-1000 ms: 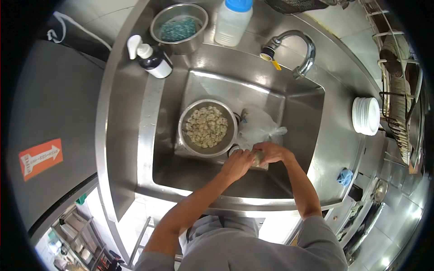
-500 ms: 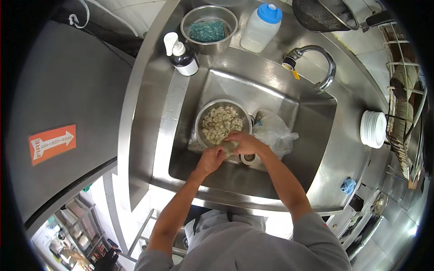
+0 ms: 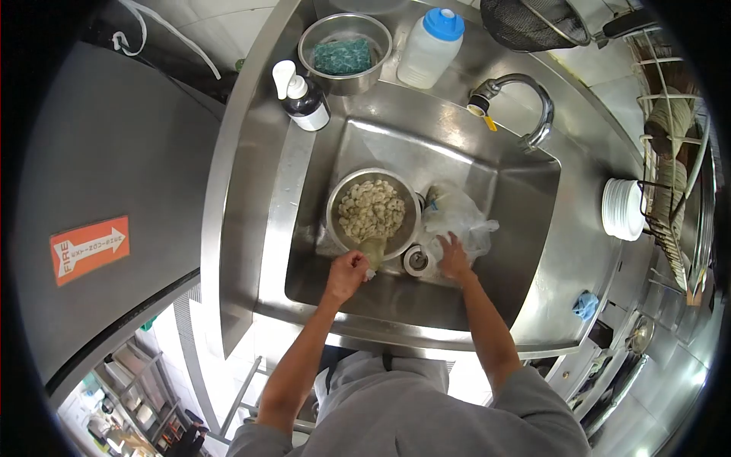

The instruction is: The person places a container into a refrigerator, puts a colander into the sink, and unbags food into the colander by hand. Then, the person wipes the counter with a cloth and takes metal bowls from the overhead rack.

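Observation:
My left hand (image 3: 348, 276) pinches a small, translucent yellowish plastic bag (image 3: 373, 248) at the near rim of a round metal bowl (image 3: 412, 238). Small pale lumps (image 3: 371, 209), perhaps shelled seafood, fill much of that bowl, which sits in the sink. What the small bag contains is hard to make out. My right hand (image 3: 455, 259) has its fingers spread at the near side of a crumpled clear plastic bag (image 3: 463, 221); whether it touches the plastic is unclear. Between my hands is the round metal drain fitting (image 3: 416, 260).
The steel sink (image 3: 525, 206) has a curved faucet (image 3: 544, 114) at its back right. Behind it stand a pump bottle (image 3: 308, 107), a metal bowl with a green scrubbing pad (image 3: 343, 58) and a blue-capped container (image 3: 430, 49). Stacked white plates (image 3: 623, 209) and a blue cloth (image 3: 585, 305) lie right.
My right hand has left the small bag and moved right to the clear plastic bag, its fingers opening. My left hand still holds the small bag, slightly lower and further left.

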Demonstrator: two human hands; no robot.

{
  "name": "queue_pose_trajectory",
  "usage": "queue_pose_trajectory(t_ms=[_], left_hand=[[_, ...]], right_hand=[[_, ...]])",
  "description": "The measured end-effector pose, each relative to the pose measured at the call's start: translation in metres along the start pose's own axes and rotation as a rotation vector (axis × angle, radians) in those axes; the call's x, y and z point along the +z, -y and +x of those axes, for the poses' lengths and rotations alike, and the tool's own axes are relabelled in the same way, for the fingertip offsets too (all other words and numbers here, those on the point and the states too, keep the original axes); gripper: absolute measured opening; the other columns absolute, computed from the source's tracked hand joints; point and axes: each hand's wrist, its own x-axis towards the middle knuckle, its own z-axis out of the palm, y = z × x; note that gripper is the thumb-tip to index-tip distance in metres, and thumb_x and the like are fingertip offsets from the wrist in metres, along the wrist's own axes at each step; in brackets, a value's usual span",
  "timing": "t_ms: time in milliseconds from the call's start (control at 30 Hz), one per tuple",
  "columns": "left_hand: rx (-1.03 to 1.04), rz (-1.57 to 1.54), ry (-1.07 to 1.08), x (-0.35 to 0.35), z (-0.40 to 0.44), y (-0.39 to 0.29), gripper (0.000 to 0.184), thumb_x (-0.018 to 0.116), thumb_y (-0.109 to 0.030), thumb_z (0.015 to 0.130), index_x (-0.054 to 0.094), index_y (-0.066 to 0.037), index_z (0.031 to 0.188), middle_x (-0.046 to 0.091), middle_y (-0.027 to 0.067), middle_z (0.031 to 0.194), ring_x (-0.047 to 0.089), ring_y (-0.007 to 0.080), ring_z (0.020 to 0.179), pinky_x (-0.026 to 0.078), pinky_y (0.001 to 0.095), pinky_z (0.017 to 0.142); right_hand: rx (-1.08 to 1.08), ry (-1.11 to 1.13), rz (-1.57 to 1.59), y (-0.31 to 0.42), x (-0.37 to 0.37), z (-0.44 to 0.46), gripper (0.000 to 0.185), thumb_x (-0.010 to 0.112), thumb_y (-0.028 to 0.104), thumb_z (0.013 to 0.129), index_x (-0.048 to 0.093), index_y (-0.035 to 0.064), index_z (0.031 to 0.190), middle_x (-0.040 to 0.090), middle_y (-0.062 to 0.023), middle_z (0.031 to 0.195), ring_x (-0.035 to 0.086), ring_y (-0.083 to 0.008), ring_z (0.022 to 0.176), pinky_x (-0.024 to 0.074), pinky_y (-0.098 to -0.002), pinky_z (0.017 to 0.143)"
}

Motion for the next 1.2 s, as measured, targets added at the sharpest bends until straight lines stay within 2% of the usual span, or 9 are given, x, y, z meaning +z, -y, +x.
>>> queue_pose_trajectory(t_ms=[100, 167, 333, 467, 667, 767, 833, 1067, 1200], left_hand=[[0.007, 0.038, -0.023, 0.011, 0.004, 0.005, 0.017, 0.057, -0.015, 0.085, 0.059, 0.002, 0.084, 0.059, 0.0056, 0.065, 0.058, 0.0104, 0.055, 0.046, 0.0274, 0.052], [0.017, 0.058, -0.028, 0.017, 0.012, 0.009, 0.016, 0.058, -0.014, 0.085, 0.058, 0.001, 0.084, 0.059, 0.0059, 0.065, 0.057, 0.0105, 0.055, 0.045, 0.0281, 0.053], [0.077, 0.259, -0.061, 0.017, 0.035, 0.017, 0.024, 0.057, -0.023, 0.085, 0.059, 0.001, 0.088, 0.061, 0.0144, 0.070, 0.063, 0.0253, 0.064, 0.047, 0.0364, 0.061], [0.235, 0.419, -0.163, 0.013, 0.071, 0.048, 0.020, 0.055, -0.018, 0.085, 0.059, 0.001, 0.089, 0.061, 0.0139, 0.071, 0.060, 0.0233, 0.063, 0.046, 0.0352, 0.060], [0.063, 0.391, -0.152, -0.002, 0.085, 0.054, 0.020, 0.052, -0.017, 0.086, 0.059, 0.001, 0.087, 0.062, 0.0148, 0.073, 0.061, 0.0241, 0.065, 0.047, 0.0357, 0.062], [-0.048, 0.178, -0.156, -0.004, 0.090, 0.056, 0.024, 0.053, -0.020, 0.086, 0.058, 0.003, 0.084, 0.063, 0.0168, 0.076, 0.063, 0.0263, 0.066, 0.049, 0.0377, 0.063], [0.025, 0.090, -0.169, -0.006, 0.095, 0.066, 0.022, 0.054, -0.019, 0.086, 0.058, 0.003, 0.084, 0.061, 0.0119, 0.072, 0.062, 0.0181, 0.061, 0.051, 0.0329, 0.058], [-0.140, -0.018, -0.132, -0.003, 0.101, 0.068, 0.021, 0.053, -0.018, 0.087, 0.058, 0.002, 0.087, 0.059, 0.0088, 0.075, 0.060, 0.0161, 0.064, 0.051, 0.0315, 0.059], [-0.187, -0.074, -0.101, 0.008, 0.104, 0.069, 0.021, 0.051, -0.018, 0.091, 0.056, -0.001, 0.081, 0.057, 0.0067, 0.070, 0.056, 0.0151, 0.063, 0.046, 0.0299, 0.061]], right_hand=[[0.020, 0.308, 0.819, 0.071, -0.038, 0.015, 0.050, 0.068, 0.013, 0.076, 0.055, 0.0112, 0.125, 0.060, -0.0132, 0.109, 0.064, -0.0301, 0.091, 0.0508, -0.0386, 0.083], [-0.088, 0.418, 0.920, 0.101, -0.031, 0.020, 0.047, 0.069, 0.019, 0.078, 0.056, 0.0097, 0.123, 0.062, -0.0174, 0.107, 0.064, -0.0251, 0.095, 0.0514, -0.0326, 0.080], [-0.247, 0.211, 0.514, 0.128, 0.000, 0.048, 0.032, 0.065, 0.015, 0.075, 0.066, 0.0076, 0.106, 0.065, -0.0187, 0.092, 0.065, -0.0280, 0.086, 0.0518, -0.0360, 0.077], [-0.355, 0.111, 0.314, 0.142, 0.019, 0.067, 0.026, 0.062, 0.015, 0.069, 0.069, 0.0092, 0.093, 0.065, -0.0190, 0.090, 0.063, -0.0336, 0.080, 0.0514, -0.0421, 0.072], [-0.194, 0.125, 0.261, 0.161, 0.056, 0.085, 0.018, 0.064, 0.022, 0.074, 0.069, 0.0103, 0.086, 0.065, -0.0144, 0.081, 0.064, -0.0335, 0.078, 0.0522, -0.0446, 0.072], [-0.287, 0.032, 0.221, 0.162, 0.068, 0.091, 0.018, 0.063, 0.025, 0.076, 0.070, 0.0102, 0.084, 0.065, -0.0154, 0.080, 0.064, -0.0336, 0.078, 0.0527, -0.0441, 0.070], [-0.284, 0.045, 0.252, 0.164, 0.069, 0.096, 0.016, 0.062, 0.022, 0.075, 0.070, 0.0111, 0.083, 0.065, -0.0156, 0.078, 0.064, -0.0339, 0.076, 0.0526, -0.0435, 0.069], [-0.072, 0.209, 0.225, 0.167, 0.083, 0.106, 0.020, 0.063, 0.025, 0.072, 0.069, 0.0068, 0.079, 0.067, -0.0176, 0.085, 0.066, -0.0340, 0.085, 0.0527, -0.0436, 0.075], [-0.105, 0.114, 0.231, 0.157, 0.086, 0.113, 0.020, 0.062, 0.025, 0.074, 0.070, 0.0075, 0.079, 0.067, -0.0169, 0.085, 0.066, -0.0342, 0.082, 0.0528, -0.0421, 0.074]])
